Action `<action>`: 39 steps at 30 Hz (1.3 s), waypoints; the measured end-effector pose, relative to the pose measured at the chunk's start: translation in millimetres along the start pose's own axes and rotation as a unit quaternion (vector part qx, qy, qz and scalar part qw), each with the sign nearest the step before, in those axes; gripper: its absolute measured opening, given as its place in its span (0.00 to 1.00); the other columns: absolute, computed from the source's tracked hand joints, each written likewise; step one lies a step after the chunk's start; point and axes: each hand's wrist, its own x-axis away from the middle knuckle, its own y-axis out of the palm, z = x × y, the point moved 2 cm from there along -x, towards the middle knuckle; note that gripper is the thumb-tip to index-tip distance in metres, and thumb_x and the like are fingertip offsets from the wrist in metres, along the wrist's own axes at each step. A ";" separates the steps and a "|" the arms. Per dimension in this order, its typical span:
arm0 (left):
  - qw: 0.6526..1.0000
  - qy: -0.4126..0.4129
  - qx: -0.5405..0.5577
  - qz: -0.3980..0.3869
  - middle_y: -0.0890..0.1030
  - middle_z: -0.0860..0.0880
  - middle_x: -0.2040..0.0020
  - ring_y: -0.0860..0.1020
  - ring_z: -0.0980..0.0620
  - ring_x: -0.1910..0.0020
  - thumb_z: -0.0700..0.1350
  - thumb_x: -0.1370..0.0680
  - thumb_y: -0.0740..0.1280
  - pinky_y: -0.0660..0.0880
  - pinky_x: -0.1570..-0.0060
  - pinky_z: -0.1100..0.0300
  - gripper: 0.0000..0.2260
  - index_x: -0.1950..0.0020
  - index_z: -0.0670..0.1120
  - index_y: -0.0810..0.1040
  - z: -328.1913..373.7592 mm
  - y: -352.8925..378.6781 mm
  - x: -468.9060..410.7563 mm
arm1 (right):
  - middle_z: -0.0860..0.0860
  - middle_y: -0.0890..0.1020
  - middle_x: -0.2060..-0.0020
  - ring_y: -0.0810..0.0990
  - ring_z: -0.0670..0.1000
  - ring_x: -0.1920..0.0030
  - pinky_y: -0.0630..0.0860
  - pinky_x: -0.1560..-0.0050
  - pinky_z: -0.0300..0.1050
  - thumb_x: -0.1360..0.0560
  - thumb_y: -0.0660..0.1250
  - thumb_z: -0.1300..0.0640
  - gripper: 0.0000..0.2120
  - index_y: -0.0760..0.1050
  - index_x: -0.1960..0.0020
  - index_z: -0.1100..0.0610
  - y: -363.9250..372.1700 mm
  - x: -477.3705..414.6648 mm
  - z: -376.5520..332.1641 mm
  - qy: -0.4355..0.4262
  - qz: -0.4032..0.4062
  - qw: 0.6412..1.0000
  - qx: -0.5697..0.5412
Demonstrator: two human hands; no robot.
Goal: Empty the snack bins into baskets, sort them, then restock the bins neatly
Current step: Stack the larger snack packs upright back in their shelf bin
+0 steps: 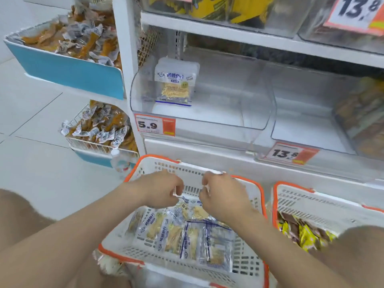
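A white basket with an orange rim (251, 267) sits low in front of me and holds several clear fish-snack packets (176, 235). My left hand (162, 190) and my right hand (222, 196) hover over the basket's far half, fingers curled, each pinching an end of one packet (190, 201). In the clear shelf bin (259, 113) above, a small stack of the same packets (175, 82) stands upright at the left.
A second orange-rimmed basket (295, 196) at right holds yellow and brown snack packs (301, 231). Another clear bin (311, 125) sits to the right, with price tags 5.9 (154, 125) and 13.8 (291, 153) below. Wire racks of orange snacks (99, 129) and a water bottle (118, 161) stand at left.
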 end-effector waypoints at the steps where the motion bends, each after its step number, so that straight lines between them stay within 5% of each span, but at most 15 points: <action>1: 0.999 -0.006 -0.002 -0.040 0.77 0.56 0.47 0.74 0.54 0.49 0.50 0.19 0.68 0.75 0.44 0.55 0.12 0.36 0.51 0.79 -2.8 18.3 -8.1 | 0.53 0.82 0.52 0.82 0.58 0.52 0.80 0.55 0.50 0.21 0.62 0.52 0.10 0.76 0.42 0.53 24.6 2.4 13.3 0.028 -0.077 0.997 0.008; 6: 0.985 -0.082 0.021 -0.152 0.73 0.48 0.29 0.75 0.49 0.38 0.49 0.18 0.69 0.75 0.38 0.54 0.19 0.28 0.50 0.74 -27.8 102.3 -42.7 | 0.52 0.77 0.38 0.79 0.58 0.42 0.79 0.46 0.51 0.19 0.61 0.60 0.12 0.74 0.37 0.56 122.4 21.8 77.1 0.130 -0.256 0.957 -0.038; 10: 0.973 -0.137 0.042 -0.182 0.70 0.48 0.25 0.72 0.46 0.29 0.53 0.19 0.70 0.72 0.33 0.52 0.23 0.25 0.50 0.72 -53.5 153.0 -67.6 | 0.55 0.79 0.39 0.79 0.55 0.50 0.80 0.49 0.51 0.19 0.59 0.62 0.15 0.69 0.33 0.56 180.9 43.9 104.2 0.200 -0.301 0.931 -0.045; 14: 0.973 -0.170 0.056 -0.143 0.65 0.49 0.21 0.69 0.44 0.26 0.49 0.19 0.69 0.71 0.29 0.45 0.28 0.20 0.51 0.65 -78.4 196.3 -88.0 | 0.53 0.81 0.45 0.80 0.55 0.50 0.78 0.52 0.48 0.23 0.59 0.70 0.23 0.72 0.30 0.56 210.2 32.1 96.0 0.130 -0.234 0.964 -0.014; 17: 0.977 -0.166 0.016 -0.130 0.57 0.48 0.16 0.56 0.41 0.18 0.44 0.21 0.70 0.61 0.22 0.41 0.37 0.16 0.54 0.56 -87.5 229.0 -94.8 | 0.53 0.80 0.38 0.78 0.56 0.40 0.75 0.45 0.48 0.21 0.63 0.69 0.25 0.70 0.26 0.53 220.9 11.9 74.4 0.014 -0.155 0.986 -0.061; 20: 0.975 -0.167 0.019 -0.147 0.58 0.48 0.17 0.55 0.40 0.19 0.46 0.22 0.72 0.59 0.23 0.40 0.41 0.16 0.54 0.52 -87.6 252.5 -95.5 | 0.52 0.70 0.24 0.69 0.57 0.26 0.70 0.29 0.53 0.21 0.66 0.65 0.34 0.60 0.19 0.49 250.7 8.5 71.3 -0.021 -0.214 0.972 -0.091; 23: 0.978 -0.163 0.029 -0.127 0.65 0.46 0.22 0.63 0.40 0.24 0.45 0.22 0.73 0.68 0.29 0.44 0.40 0.17 0.51 0.54 -81.9 259.9 -92.8 | 0.50 0.51 0.16 0.55 0.61 0.18 0.68 0.25 0.60 0.20 0.69 0.60 0.45 0.43 0.15 0.47 284.3 25.0 74.4 0.007 -0.346 0.934 -0.085; 27: 0.970 -0.189 0.122 -0.090 0.76 0.45 0.38 0.74 0.43 0.38 0.46 0.23 0.76 0.75 0.44 0.50 0.31 0.26 0.50 0.61 -80.7 258.6 -93.8 | 0.49 0.43 0.16 0.52 0.64 0.18 0.64 0.23 0.64 0.19 0.69 0.60 0.48 0.37 0.16 0.44 301.0 32.7 71.2 0.022 -0.330 0.942 -0.062; 30: 0.944 -0.213 0.239 -0.078 0.75 0.45 0.46 0.77 0.49 0.56 0.43 0.21 0.74 0.74 0.62 0.57 0.23 0.32 0.48 0.65 -78.4 254.4 -96.0 | 0.55 0.58 0.21 0.61 0.63 0.22 0.66 0.26 0.58 0.22 0.73 0.59 0.45 0.46 0.16 0.50 297.8 26.7 69.9 0.029 -0.279 0.959 -0.046; 33: 0.908 -0.229 0.344 -0.074 0.78 0.40 0.50 0.75 0.49 0.64 0.37 0.19 0.69 0.73 0.68 0.59 0.16 0.36 0.47 0.67 -75.5 249.1 -94.4 | 0.54 0.68 0.31 0.64 0.59 0.30 0.63 0.28 0.54 0.25 0.72 0.58 0.35 0.61 0.22 0.53 287.0 16.5 68.5 0.028 -0.228 0.973 -0.006; 36: 0.877 -0.230 0.416 -0.069 0.78 0.46 0.44 0.80 0.45 0.46 0.37 0.18 0.69 0.78 0.49 0.54 0.15 0.34 0.46 0.73 -71.4 238.6 -87.0 | 0.51 0.74 0.41 0.68 0.57 0.35 0.66 0.33 0.53 0.24 0.66 0.61 0.16 0.76 0.37 0.52 278.7 7.4 67.5 0.083 -0.237 0.965 -0.074; 39: 0.865 -0.213 0.450 -0.060 0.75 0.46 0.29 0.75 0.44 0.30 0.41 0.18 0.71 0.74 0.39 0.53 0.22 0.25 0.44 0.73 -66.5 225.7 -81.6 | 0.54 0.79 0.52 0.77 0.53 0.52 0.73 0.57 0.44 0.25 0.59 0.71 0.15 0.77 0.46 0.57 267.1 2.0 64.9 0.187 -0.265 0.885 -0.334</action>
